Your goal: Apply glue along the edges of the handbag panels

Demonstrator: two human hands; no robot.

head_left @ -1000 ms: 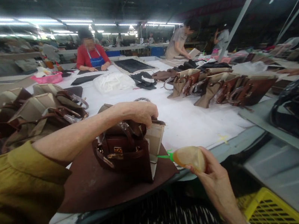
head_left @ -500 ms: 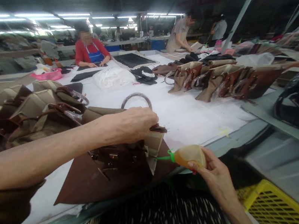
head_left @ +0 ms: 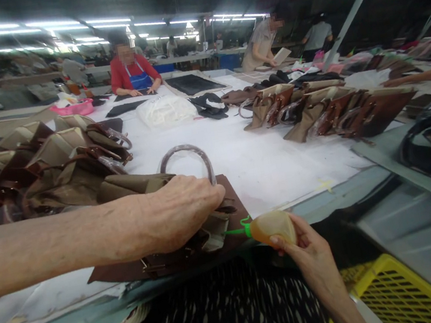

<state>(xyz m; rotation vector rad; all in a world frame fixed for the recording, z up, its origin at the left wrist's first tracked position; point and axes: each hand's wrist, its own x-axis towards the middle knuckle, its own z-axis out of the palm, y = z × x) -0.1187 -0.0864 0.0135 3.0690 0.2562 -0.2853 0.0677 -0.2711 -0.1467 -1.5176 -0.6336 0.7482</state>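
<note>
So the whole thing here hangs on the gap between the nozzle (head_left: 235,231) and the pale end (head_left: 214,231) of the bag (head_left: 196,245). The bag sits near the close edge of the table (head_left: 268,158), on a brown sheet (head_left: 108,274), right underneath the left hand (head_left: 184,210) and off to the left of the right hand (head_left: 309,250). Left hand is easily the nearer one, it's actually on the bag: fingers curled closed at the top edge, tips tucked out of sight, so I can't tell how hard it's gripping. That forearm also lies across the view and covers a good chunk of the bag, but as far as I can make out the bag's long side runs roughly along the table edge. Its handle (head_left: 187,148) loops up just behind the knuckles

Right hand is partly closed round the bottle (head_left: 275,227), thumb on the near side, and can't say if it's squeezing. The bottle is on its side, long axis pretty much level, nozzle pointing left straight at that pale end. Tip is right beside it, but touching or just short of it? Can't tell from this angle
</note>
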